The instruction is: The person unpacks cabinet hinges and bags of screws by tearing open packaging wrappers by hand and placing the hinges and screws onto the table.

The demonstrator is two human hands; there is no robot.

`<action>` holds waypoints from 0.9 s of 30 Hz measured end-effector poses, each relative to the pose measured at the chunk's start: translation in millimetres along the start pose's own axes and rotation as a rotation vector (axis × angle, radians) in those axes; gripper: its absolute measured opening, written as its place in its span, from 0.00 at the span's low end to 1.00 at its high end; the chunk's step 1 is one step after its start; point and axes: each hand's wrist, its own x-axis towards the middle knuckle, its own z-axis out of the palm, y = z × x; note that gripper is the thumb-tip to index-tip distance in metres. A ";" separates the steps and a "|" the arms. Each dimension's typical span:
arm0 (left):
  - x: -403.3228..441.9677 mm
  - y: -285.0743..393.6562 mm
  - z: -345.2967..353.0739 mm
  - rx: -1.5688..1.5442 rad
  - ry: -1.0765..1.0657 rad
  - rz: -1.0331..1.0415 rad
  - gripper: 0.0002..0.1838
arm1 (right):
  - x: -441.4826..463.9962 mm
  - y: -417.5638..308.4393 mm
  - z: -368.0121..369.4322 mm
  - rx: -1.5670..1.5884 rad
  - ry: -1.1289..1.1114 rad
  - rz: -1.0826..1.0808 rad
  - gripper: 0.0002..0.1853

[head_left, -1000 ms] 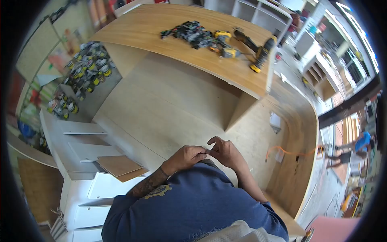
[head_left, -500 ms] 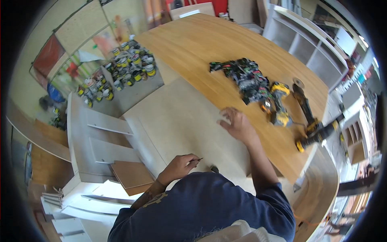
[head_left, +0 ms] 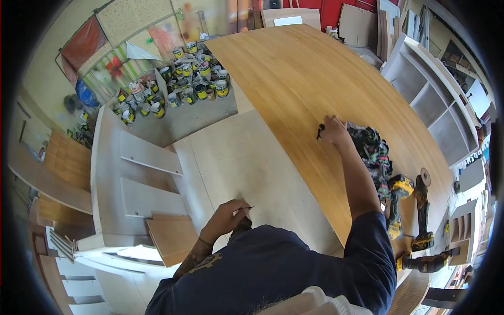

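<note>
White cabinet (head_left: 109, 178): left, brown panels (head_left: 170, 239) at its near end
Paint cans (head_left: 201, 92): far left, floor
Left hand (head_left: 227, 217): fingertips pinching thin dark piece (head_left: 251, 207)
Right hand (head_left: 335, 130): fingers bent over patterned cloth (head_left: 373, 152) on wood table (head_left: 283, 79), can't tell if gripping
Power tools (head_left: 422, 212): right, crowding cloth's near end

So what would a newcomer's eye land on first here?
Probably the broad wooden tabletop right of centre, with the right hand at a crumpled, patterned cloth on it. Then the crowded cans at upper left, and the black-and-yellow power tools towards the right.
</note>
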 end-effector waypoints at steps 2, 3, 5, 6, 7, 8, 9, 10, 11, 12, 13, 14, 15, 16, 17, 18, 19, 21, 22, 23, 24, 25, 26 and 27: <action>22.1 -23.3 -28.8 -0.001 0.028 -0.055 0.12 | 21.2 18.2 17.0 0.023 -0.150 -0.042 0.23; 34.9 -33.8 -42.1 -0.007 0.014 -0.046 0.12 | 22.7 28.9 23.5 0.018 -0.149 -0.026 0.23; 70.5 -50.9 -75.5 -0.044 0.000 -0.049 0.11 | 20.7 38.7 26.9 0.174 0.003 -0.109 0.16; 86.9 -52.9 -93.8 -0.002 -0.007 0.006 0.10 | 18.4 31.4 20.7 0.164 0.009 -0.089 0.16; 102.8 -56.5 -111.8 -0.011 -0.025 0.016 0.10 | 12.5 24.9 13.1 0.290 0.101 -0.028 0.15; 120.7 -60.7 -129.1 -0.015 -0.035 0.057 0.10 | 11.9 17.7 6.2 0.412 0.195 0.035 0.15; 140.5 -63.2 -144.3 -0.021 -0.044 0.099 0.11 | 19.2 10.1 2.2 0.399 0.198 0.058 0.15; 160.7 -60.9 -159.6 -0.083 -0.059 0.108 0.11 | 26.3 -0.3 -0.4 0.462 0.349 0.128 0.13; 184.4 -60.9 -173.0 -0.093 -0.091 0.114 0.11 | 30.7 -11.1 0.6 0.523 0.500 0.202 0.12; 209.3 -60.5 -185.0 -0.042 -0.083 0.155 0.11 | 36.6 -22.7 3.4 0.513 0.496 0.242 0.12; 233.8 -57.8 -194.7 0.011 -0.077 0.197 0.11 | 46.5 -35.6 7.7 0.728 0.560 0.238 0.12; 259.6 -47.6 -202.9 0.001 -0.104 0.258 0.11 | 57.9 -51.2 12.1 0.944 0.635 0.228 0.13; 285.1 -32.3 -208.2 -0.007 -0.126 0.321 0.10 | 68.8 -74.8 11.2 1.115 0.678 0.173 0.11; 307.8 -13.4 -209.9 -0.008 -0.152 0.331 0.10 | 79.9 -90.9 13.4 1.214 0.682 0.195 0.08; 329.1 7.7 -207.5 -0.034 -0.116 0.442 0.10 | 90.9 -108.7 12.7 1.290 0.725 0.160 0.07; 351.4 21.9 -202.6 -0.062 -0.074 0.550 0.10 | 105.1 -115.8 19.6 1.366 0.718 0.165 0.06; 375.3 29.0 -197.3 -0.061 -0.084 0.555 0.10 | 120.5 -121.2 27.4 1.442 0.708 0.166 0.06; 422.0 40.7 -184.6 0.002 -0.117 0.595 0.11 | 146.6 -136.0 36.5 1.456 0.747 0.138 0.04; 445.6 42.0 -175.2 0.003 -0.116 0.601 0.11 | 161.1 -139.2 41.1 1.410 0.748 0.156 0.04; 469.6 38.4 -163.7 0.065 -0.069 0.664 0.11 | 171.4 -140.0 45.5 1.351 0.767 0.148 0.06; 489.3 34.5 -153.5 0.133 -0.025 0.728 0.11 | 177.4 -142.5 44.7 1.267 0.753 0.178 0.08; 508.2 32.4 -147.4 0.149 -0.033 0.740 0.11 | 185.7 -145.8 40.5 1.186 0.746 0.208 0.09; 526.0 29.2 -141.5 0.213 -0.041 0.689 0.10 | 192.1 -148.3 37.4 1.268 0.705 0.218 0.11; 540.8 24.7 -135.8 0.275 -0.053 0.636 0.10 | 196.5 -150.4 31.3 1.284 0.724 0.232 0.11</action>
